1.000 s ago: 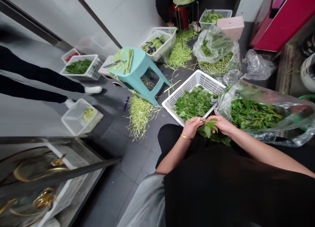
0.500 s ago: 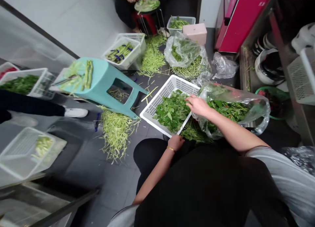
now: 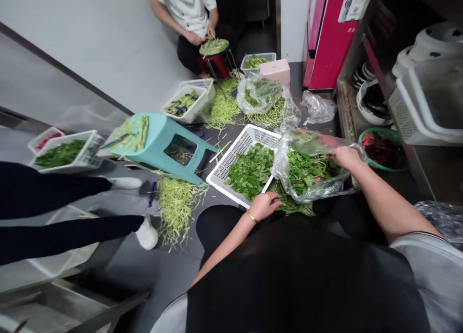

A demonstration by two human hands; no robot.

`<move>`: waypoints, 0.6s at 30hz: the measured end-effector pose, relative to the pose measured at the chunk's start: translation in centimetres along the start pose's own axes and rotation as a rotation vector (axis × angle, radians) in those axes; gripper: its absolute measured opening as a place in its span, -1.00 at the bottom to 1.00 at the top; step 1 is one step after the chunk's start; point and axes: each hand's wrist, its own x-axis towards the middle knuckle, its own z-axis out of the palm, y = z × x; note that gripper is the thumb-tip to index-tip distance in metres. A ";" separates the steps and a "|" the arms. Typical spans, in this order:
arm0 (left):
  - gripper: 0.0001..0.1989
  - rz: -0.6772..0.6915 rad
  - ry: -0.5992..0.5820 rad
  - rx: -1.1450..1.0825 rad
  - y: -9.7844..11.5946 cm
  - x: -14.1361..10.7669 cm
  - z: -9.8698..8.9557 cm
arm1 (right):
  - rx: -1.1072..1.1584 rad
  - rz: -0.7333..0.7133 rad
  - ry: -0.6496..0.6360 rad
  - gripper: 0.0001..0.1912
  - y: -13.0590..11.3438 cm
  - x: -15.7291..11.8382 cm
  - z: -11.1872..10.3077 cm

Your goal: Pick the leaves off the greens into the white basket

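A white slotted basket (image 3: 226,170) holding leafy greens (image 3: 250,171) stands on the floor before my knees. Against its right side lies a clear plastic bag (image 3: 282,160), with more leafy greens (image 3: 307,171) inside. At the bag's right edge my right hand (image 3: 346,158) is closed, in or on the plastic; its fingertips are partly covered. My left hand (image 3: 265,206) is near the basket's front corner, its fingers curled together over some stems (image 3: 292,204); whether it holds any of them is too small to tell.
A turquoise stool (image 3: 159,140) with peeled stalks stands left of the basket, with a heap of peelings (image 3: 177,203) beside it. A person's legs (image 3: 68,188) are at the left. Another person (image 3: 184,15) sits at the back. Crockery shelves (image 3: 415,150) line the right.
My right hand has moved from above the basket to the bag's right side. My left hand has shifted slightly right off the basket's corner. The view has tilted, and the legs at the left have stepped closer.
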 end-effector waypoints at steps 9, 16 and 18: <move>-0.76 0.097 0.394 -0.220 5.5 4.3 -2.5 | 0.048 -0.365 0.203 -0.70 -5.3 -5.3 -5.0; -0.81 -0.165 0.123 -0.625 6.1 6.8 -0.3 | 0.517 -0.368 0.364 -0.67 -8.2 -6.3 -6.4; -0.75 -0.203 0.176 -0.793 5.5 5.9 -0.3 | 0.803 -0.310 0.339 -0.64 -9.0 -6.6 -6.0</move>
